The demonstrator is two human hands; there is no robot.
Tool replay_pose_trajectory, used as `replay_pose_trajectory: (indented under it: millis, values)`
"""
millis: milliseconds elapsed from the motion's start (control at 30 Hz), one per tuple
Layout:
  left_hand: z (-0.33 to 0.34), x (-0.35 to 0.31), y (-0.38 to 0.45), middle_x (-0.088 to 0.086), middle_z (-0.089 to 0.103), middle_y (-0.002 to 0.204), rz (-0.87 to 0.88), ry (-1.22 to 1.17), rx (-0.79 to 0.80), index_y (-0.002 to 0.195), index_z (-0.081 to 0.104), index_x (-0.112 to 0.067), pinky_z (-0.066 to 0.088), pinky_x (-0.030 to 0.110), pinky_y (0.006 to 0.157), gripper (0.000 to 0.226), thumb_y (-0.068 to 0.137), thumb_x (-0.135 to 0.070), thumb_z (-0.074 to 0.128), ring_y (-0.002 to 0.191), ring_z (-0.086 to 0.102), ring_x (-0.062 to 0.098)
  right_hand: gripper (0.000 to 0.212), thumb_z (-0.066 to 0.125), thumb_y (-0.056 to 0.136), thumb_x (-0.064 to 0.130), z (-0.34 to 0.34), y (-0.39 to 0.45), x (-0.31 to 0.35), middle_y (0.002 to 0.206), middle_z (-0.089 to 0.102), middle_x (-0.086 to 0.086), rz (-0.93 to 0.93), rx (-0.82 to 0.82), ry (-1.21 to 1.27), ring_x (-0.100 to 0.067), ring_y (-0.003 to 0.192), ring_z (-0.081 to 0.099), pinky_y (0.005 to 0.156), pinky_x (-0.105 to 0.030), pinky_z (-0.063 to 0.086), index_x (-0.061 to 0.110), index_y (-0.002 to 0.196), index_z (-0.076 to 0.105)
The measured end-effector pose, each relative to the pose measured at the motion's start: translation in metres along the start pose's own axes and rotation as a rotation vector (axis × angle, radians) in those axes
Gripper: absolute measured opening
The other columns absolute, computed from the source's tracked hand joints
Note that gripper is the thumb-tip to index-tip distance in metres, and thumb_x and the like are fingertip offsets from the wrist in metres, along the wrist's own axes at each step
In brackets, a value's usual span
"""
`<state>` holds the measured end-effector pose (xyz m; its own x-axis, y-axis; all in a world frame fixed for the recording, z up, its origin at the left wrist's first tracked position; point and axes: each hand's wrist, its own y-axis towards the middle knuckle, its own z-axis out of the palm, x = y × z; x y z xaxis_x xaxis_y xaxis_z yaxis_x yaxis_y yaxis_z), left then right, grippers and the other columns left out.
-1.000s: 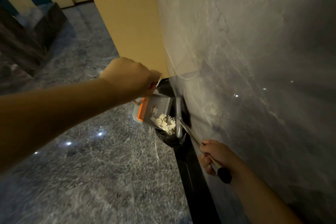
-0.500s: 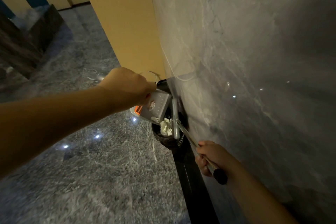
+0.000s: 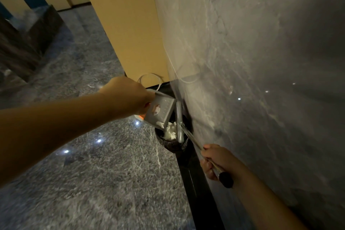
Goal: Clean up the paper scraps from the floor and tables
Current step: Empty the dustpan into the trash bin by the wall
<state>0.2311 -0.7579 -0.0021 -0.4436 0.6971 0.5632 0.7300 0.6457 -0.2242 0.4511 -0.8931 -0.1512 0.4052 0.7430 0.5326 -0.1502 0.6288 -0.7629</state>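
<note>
Beside the marble wall (image 3: 252,61) our left hand (image 3: 128,95) grips the tilted dustpan (image 3: 161,111), hiding its handle, our right hand (image 3: 217,160) holds the broom (image 3: 179,123), and paper scraps (image 3: 170,131) lie in the dark bin (image 3: 168,144), its far rim blocked from sight.

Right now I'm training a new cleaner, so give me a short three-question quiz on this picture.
1. True or false: the dustpan is tipped over the bin.
2. What does the right hand grip? A) a cloth B) the broom handle C) nothing
3. Fill in: the white paper scraps lie in the ____.

Key: 1 true. 2 B. 3 bin. The left hand holds the dustpan, beside the marble wall.
</note>
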Motion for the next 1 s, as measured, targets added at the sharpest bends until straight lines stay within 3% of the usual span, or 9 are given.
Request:
replay_pose_trajectory:
  millis: [200, 300, 433, 533, 700, 833, 933, 1000]
  values:
    - [-0.010, 0.002, 0.007, -0.009, 0.038, 0.059, -0.045, -0.034, -0.125, 0.104, 0.054, -0.024, 0.045, 0.024, 0.052, 0.022, 0.100, -0.039, 0.040, 0.053, 0.049, 0.015, 0.020, 0.033, 0.100, 0.005, -0.001, -0.001, 0.000, 0.057, 0.036, -0.004, -0.007, 0.000, 0.014, -0.006, 0.034, 0.037, 0.035, -0.012, 0.030, 0.021, 0.092, 0.040]
    - [-0.013, 0.001, 0.008, -0.009, 0.035, 0.059, -0.060, -0.012, -0.123, 0.105, 0.053, -0.025, 0.038, 0.023, 0.050, 0.021, 0.100, -0.040, 0.039, 0.052, 0.047, 0.014, 0.020, 0.033, 0.100, 0.006, -0.001, 0.000, 0.000, 0.056, 0.037, -0.004, 0.000, 0.006, 0.022, -0.006, 0.034, 0.038, 0.034, -0.013, 0.031, 0.021, 0.091, 0.042]
    - [-0.022, 0.005, 0.011, -0.007, 0.033, 0.054, -0.169, -0.035, -0.207, 0.083, 0.040, -0.025, 0.024, 0.021, 0.046, 0.020, 0.096, -0.039, 0.045, 0.046, 0.037, 0.015, 0.020, 0.034, 0.099, 0.005, -0.002, -0.001, 0.000, 0.055, 0.038, -0.003, -0.016, -0.006, 0.024, -0.006, 0.035, 0.039, 0.034, -0.014, 0.031, 0.022, 0.096, 0.044]
    - [-0.025, 0.011, 0.013, -0.008, 0.039, 0.056, -0.228, -0.058, -0.183, 0.086, 0.051, -0.023, 0.021, 0.021, 0.044, 0.022, 0.096, -0.043, 0.046, 0.048, 0.040, 0.013, 0.020, 0.034, 0.099, 0.004, -0.001, -0.002, 0.000, 0.056, 0.039, -0.004, -0.012, -0.008, 0.017, -0.006, 0.035, 0.039, 0.034, -0.013, 0.031, 0.022, 0.101, 0.044]
    - [-0.019, 0.000, 0.016, -0.008, 0.040, 0.057, -0.185, -0.072, -0.094, 0.083, 0.041, -0.027, 0.029, 0.022, 0.046, 0.019, 0.097, -0.039, 0.045, 0.049, 0.040, 0.010, 0.020, 0.033, 0.100, 0.003, 0.002, -0.008, 0.003, 0.053, 0.037, -0.004, 0.000, 0.012, 0.010, -0.006, 0.032, 0.038, 0.032, -0.014, 0.032, 0.020, 0.092, 0.042]
    - [-0.018, -0.002, 0.016, -0.007, 0.039, 0.055, -0.267, -0.104, -0.146, 0.082, 0.047, -0.024, 0.024, 0.021, 0.043, 0.020, 0.096, -0.038, 0.047, 0.046, 0.036, 0.009, 0.019, 0.033, 0.100, 0.003, 0.002, -0.008, 0.003, 0.057, 0.035, -0.004, -0.018, 0.019, -0.003, -0.006, 0.034, 0.038, 0.033, -0.013, 0.031, 0.019, 0.092, 0.040]
    - [-0.017, 0.002, 0.010, -0.005, 0.041, 0.056, -0.273, -0.122, -0.164, 0.084, 0.049, -0.022, 0.034, 0.022, 0.046, 0.020, 0.096, -0.038, 0.048, 0.047, 0.043, 0.014, 0.017, 0.033, 0.100, 0.003, 0.002, -0.007, 0.002, 0.058, 0.034, -0.005, -0.031, 0.016, -0.007, -0.006, 0.034, 0.037, 0.034, -0.013, 0.031, 0.018, 0.099, 0.041]
    - [-0.017, 0.003, 0.004, -0.004, 0.041, 0.057, -0.296, -0.123, -0.168, 0.092, 0.055, -0.021, 0.033, 0.022, 0.046, 0.021, 0.097, -0.038, 0.046, 0.049, 0.045, 0.016, 0.019, 0.035, 0.100, 0.005, 0.004, -0.006, 0.001, 0.057, 0.036, -0.005, -0.044, 0.012, -0.037, -0.007, 0.034, 0.038, 0.034, -0.014, 0.031, 0.020, 0.109, 0.041]
